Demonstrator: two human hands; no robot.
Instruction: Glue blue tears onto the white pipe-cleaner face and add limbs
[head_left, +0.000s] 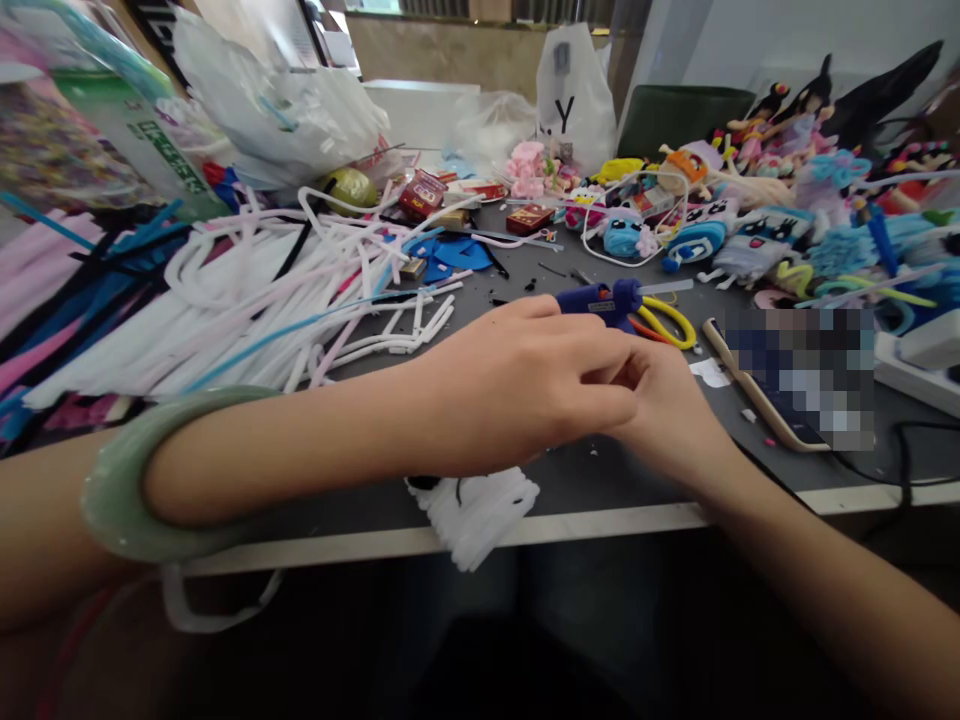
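My left hand (pixel 525 385) stretches across the middle of the desk, a green bangle (pixel 124 490) round its forearm. Its fingers are curled in and meet my right hand (pixel 664 405), which comes from the lower right with its fingers mostly covered. Whatever lies between the two hands is hidden. Just beyond the knuckles is a blue glue gun (pixel 600 300) with a clear glue stick poking out; I cannot tell whether it is touched. Below my left hand, a white fuzzy piece made of pipe cleaners (pixel 484 510) overhangs the desk's front edge.
White pipe cleaners (pixel 172 310) are heaped at left. Yellow-handled pliers or scissors (pixel 671 320) lie beside a phone (pixel 795 380) at right. Small fuzzy dolls (pixel 765 240) crowd the back right. A power strip (pixel 919 360) and cables lie at the right edge. Plastic bags (pixel 277 100) stand behind.
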